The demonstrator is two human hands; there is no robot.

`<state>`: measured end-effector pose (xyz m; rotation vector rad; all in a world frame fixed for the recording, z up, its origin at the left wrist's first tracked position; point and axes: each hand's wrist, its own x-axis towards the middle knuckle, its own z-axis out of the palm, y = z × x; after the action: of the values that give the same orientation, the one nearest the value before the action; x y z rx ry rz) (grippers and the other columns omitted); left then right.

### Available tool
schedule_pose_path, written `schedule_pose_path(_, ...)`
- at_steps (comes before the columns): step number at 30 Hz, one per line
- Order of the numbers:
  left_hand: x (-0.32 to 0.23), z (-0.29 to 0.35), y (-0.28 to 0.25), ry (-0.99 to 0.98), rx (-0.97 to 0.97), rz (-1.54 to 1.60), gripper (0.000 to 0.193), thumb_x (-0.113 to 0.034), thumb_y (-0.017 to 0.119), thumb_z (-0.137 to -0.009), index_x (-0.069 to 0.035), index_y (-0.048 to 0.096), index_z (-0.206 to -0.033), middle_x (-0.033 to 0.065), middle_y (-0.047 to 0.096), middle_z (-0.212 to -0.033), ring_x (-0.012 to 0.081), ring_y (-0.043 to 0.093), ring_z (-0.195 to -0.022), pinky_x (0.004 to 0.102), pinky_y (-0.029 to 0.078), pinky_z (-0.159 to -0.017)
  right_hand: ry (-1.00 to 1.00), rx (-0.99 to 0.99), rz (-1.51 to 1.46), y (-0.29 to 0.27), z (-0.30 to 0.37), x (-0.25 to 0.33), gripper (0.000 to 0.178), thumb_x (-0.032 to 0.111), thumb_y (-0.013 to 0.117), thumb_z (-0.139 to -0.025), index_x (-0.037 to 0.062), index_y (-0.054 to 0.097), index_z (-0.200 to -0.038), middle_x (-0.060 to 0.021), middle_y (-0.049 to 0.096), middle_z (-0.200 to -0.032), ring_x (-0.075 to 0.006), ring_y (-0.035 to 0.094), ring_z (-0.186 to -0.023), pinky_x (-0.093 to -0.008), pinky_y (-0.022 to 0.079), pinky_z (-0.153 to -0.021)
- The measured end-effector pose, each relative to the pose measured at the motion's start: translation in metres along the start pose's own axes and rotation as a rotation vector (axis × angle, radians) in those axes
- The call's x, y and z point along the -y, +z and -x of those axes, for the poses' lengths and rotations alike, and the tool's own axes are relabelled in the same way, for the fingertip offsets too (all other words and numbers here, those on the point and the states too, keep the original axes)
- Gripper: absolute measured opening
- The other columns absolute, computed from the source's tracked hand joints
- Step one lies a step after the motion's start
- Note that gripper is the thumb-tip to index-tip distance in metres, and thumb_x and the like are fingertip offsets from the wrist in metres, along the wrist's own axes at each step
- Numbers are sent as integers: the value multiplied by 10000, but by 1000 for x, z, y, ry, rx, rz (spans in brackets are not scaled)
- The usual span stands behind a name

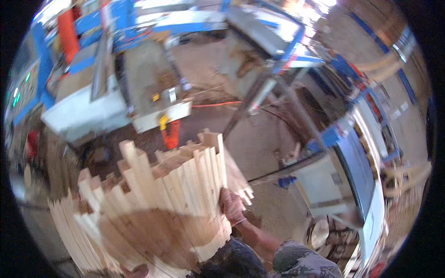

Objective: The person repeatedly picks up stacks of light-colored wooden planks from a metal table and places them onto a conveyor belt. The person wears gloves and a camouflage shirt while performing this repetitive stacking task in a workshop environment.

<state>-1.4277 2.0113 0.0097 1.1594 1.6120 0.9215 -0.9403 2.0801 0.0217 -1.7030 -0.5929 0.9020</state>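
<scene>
A large bundle of pale wooden strips (178, 190) with uneven ends fills the lower left in front of me. My right hand (232, 207), in a reddish glove, presses against the bundle's right side, its fingers closed round the edge. Beside that hand a few strips stick out at a slant behind the bundle. At the lower rim a small reddish-brown patch (135, 271) against the strips looks like part of my left hand; its fingers are hidden. A shadow falls across the lower part of the wood.
Ahead stands a blue and white machine (85, 113) with a grey bed (150, 78) and an orange-red piece (171, 134) at its near end. A control panel (23, 88) is at far left. To the right are a slanting metal bar (301, 113) and a blue-topped machine (354, 162).
</scene>
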Motion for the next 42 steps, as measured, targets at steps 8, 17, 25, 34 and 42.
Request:
schedule_pose_path(8,-137,-17,38,222,188,-300,813,-191,870,-861,24,439,-1517,219,629,-1272,322,576,-1168,474,524,-1007,-124,-215,-199,-135,51,61,569,555,530,-1101,31,609,-895,-5,567,-772,-132,519,-725,-341,452,-679)
schedule_pose_path(17,-223,19,193,738,518,-197,997,-63,948,-694,36,443,-1547,192,617,-1409,303,600,-1249,459,517,-1080,-127,-653,-421,-338,132,60,605,635,477,-1093,82,594,-875,13,520,-800,-131,466,-774,-329,415,-707)
schedule_pose_path(25,-290,185,403,711,946,273,728,-126,860,-803,-34,549,-1455,156,682,-1321,281,664,-1201,435,542,-1045,-103,-1008,-692,-540,215,-24,785,712,479,-1062,-14,729,-1224,-72,739,-1076,-172,638,-988,-375,519,-931)
schedule_pose_path(34,-365,355,556,438,1501,224,671,-14,937,-670,-78,571,-1228,56,709,-1148,152,679,-1071,358,565,-934,-289,-1379,-914,-676,338,-95,733,668,549,-1056,20,648,-1384,-55,699,-1286,-195,609,-1169,-365,471,-1054)
schedule_pose_path(42,-362,385,695,189,1851,193,679,-65,956,-722,-91,569,-1279,20,662,-1193,126,625,-1129,351,531,-979,-315,-1535,-929,-739,372,-114,910,745,673,-940,36,575,-1502,-111,594,-1514,-272,547,-1361,-427,418,-1170)
